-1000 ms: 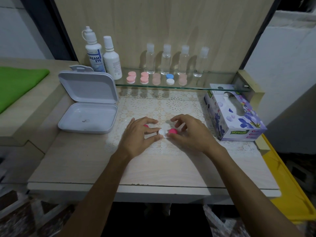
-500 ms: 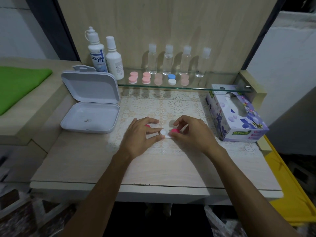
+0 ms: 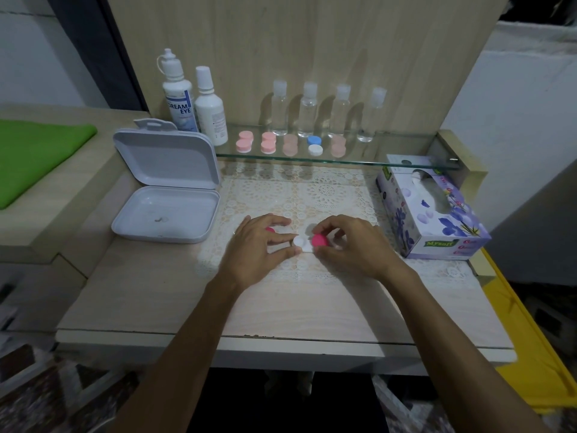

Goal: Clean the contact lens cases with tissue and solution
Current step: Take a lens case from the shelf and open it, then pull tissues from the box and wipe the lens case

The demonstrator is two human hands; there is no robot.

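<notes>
A white contact lens case (image 3: 300, 242) lies on the lace mat in the middle of the table. My left hand (image 3: 259, 248) pinches its left end between thumb and forefinger, and a second pink cap (image 3: 270, 230) peeks out under that hand's fingers. My right hand (image 3: 349, 245) holds the pink cap (image 3: 319, 240) on the case's right well with thumb and fingertips. Two white solution bottles (image 3: 178, 98) (image 3: 209, 107) stand at the back left. A purple tissue box (image 3: 437, 210) sits at the right.
An open white hinged box (image 3: 168, 195) lies at the left. On the glass shelf (image 3: 406, 160) stand several clear small bottles (image 3: 307, 110) and several lens cases, pink (image 3: 244, 142) and blue-white (image 3: 314, 145). A green cloth (image 3: 34, 154) lies far left.
My right hand has turned slightly on the pink cap, so more of the cap shows. The left hand keeps its hold on the case.
</notes>
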